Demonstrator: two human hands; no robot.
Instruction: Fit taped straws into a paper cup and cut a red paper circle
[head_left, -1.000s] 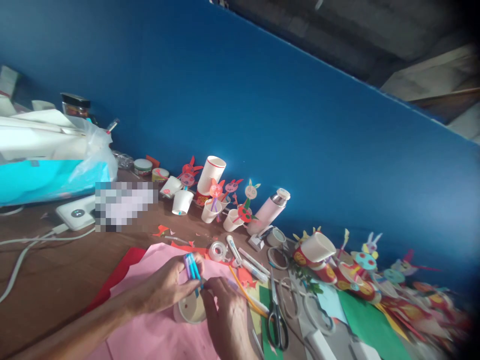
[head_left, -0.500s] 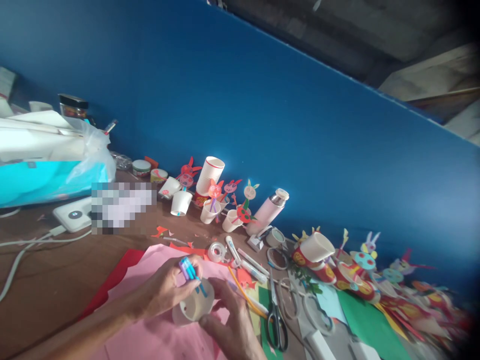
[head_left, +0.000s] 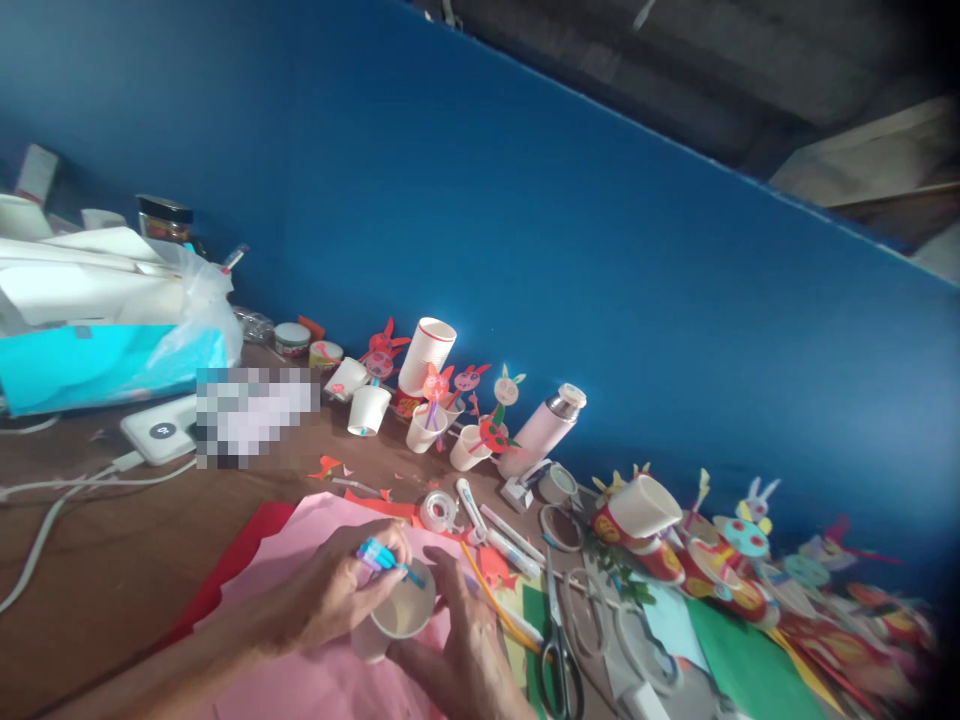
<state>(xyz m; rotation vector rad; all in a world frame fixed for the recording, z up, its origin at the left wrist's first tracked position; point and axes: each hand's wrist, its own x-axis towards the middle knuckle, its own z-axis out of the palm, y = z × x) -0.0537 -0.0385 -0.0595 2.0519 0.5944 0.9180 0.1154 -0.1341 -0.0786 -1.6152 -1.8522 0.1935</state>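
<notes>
Left hand [head_left: 352,580] pinches blue straws [head_left: 380,556]; right hand [head_left: 466,640], half-open, apparently touches paper cup [head_left: 401,612]: should be light, crushable; grip below rim.

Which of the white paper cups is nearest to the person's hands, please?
The paper cup over the pink sheet, between the left hand and the right hand; the other white cups are farther back, toward the blue wall.

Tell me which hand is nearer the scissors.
Right. The right hand is at the pale cup, left of the scissors; the left hand is farther left, holding the blue-and-purple bundle by the cup's rim.
</notes>
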